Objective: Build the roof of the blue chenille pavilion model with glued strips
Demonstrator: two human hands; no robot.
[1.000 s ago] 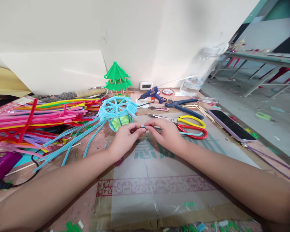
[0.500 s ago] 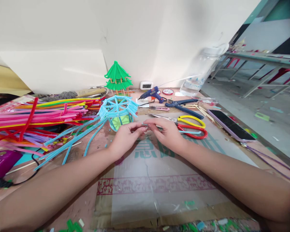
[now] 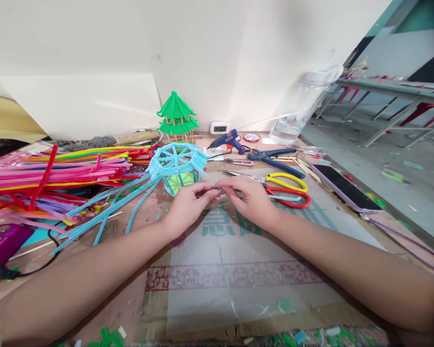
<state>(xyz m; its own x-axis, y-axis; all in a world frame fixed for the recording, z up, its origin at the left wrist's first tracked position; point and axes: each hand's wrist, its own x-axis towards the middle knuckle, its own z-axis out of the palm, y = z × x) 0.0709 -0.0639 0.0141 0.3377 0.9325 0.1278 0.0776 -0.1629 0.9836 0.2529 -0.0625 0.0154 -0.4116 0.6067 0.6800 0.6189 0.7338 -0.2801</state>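
Observation:
My left hand (image 3: 193,205) and my right hand (image 3: 251,200) meet fingertip to fingertip above the covered work surface. Both are closed in a pinch on a small piece of light-blue pipe cleaner (image 3: 213,186), mostly hidden by the fingers. A light-blue strand (image 3: 285,197) shows beyond my right hand, across the red scissor handle; whether it joins the pinched piece I cannot tell. Just behind my left hand stands a light-blue pipe-cleaner frame (image 3: 177,159) with a pale green base. Scissors (image 3: 285,182) with yellow and red handles lie close behind my right hand.
Bundled coloured pipe cleaners (image 3: 58,178) and loose blue ones (image 3: 104,217) lie left. Along the back are a green-roofed model (image 3: 175,115), a timer (image 3: 219,127), a glue gun (image 3: 227,141), pliers (image 3: 275,159) and a bottle (image 3: 298,106). A phone (image 3: 345,187) rests right.
Almost nothing differs. The fingertips have shifted very slightly around the small blue piece, and both hands stay in the same place.

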